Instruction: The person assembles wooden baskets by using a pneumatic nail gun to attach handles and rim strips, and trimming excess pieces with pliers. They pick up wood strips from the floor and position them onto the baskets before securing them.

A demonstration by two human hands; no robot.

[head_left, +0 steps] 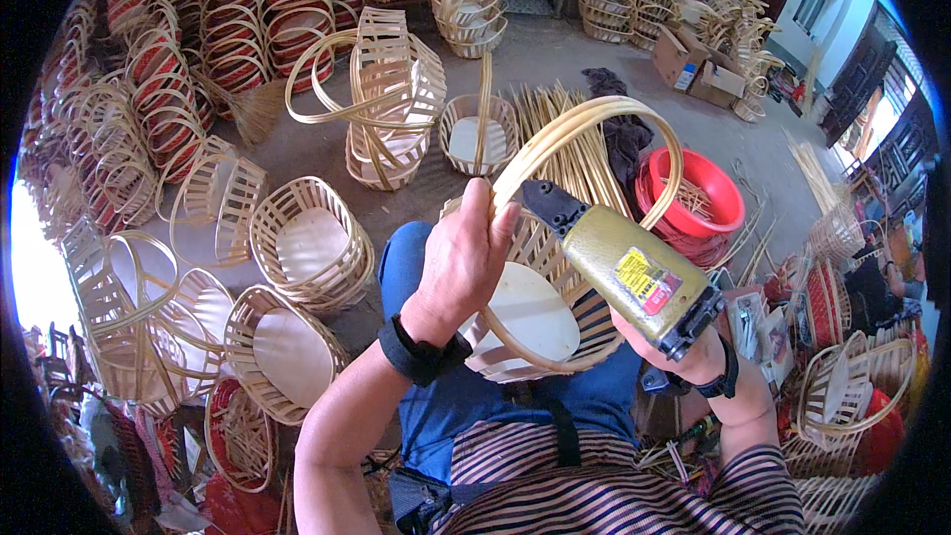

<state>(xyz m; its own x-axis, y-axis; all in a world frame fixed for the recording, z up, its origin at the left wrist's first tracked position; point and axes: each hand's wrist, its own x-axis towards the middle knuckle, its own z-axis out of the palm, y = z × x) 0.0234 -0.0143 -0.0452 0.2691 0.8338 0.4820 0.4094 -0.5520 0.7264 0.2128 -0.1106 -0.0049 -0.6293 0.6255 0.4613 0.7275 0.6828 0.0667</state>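
A woven bamboo basket (536, 311) with slatted sides and a pale oval base rests on my lap between my knees. Its tall hoop handle (583, 116) of several bundled strips arches up over the far side. My left hand (458, 263) is closed around the near-left end of that handle, by the rim. In my right hand (686, 355) is a gold-coloured air stapler (616, 256) with a yellow label and a black nose. The nose points up and left, close to the handle near my left fingertips; contact cannot be made out.
Stacked baskets (307, 238) stand to my left, and finished red-and-cream ones (233, 25) pile up behind. Ahead lie long bamboo strips (565, 134), a dark cloth (626, 144) and a red basin (715, 183) holding short sticks. Cardboard boxes (693, 67) sit farther right.
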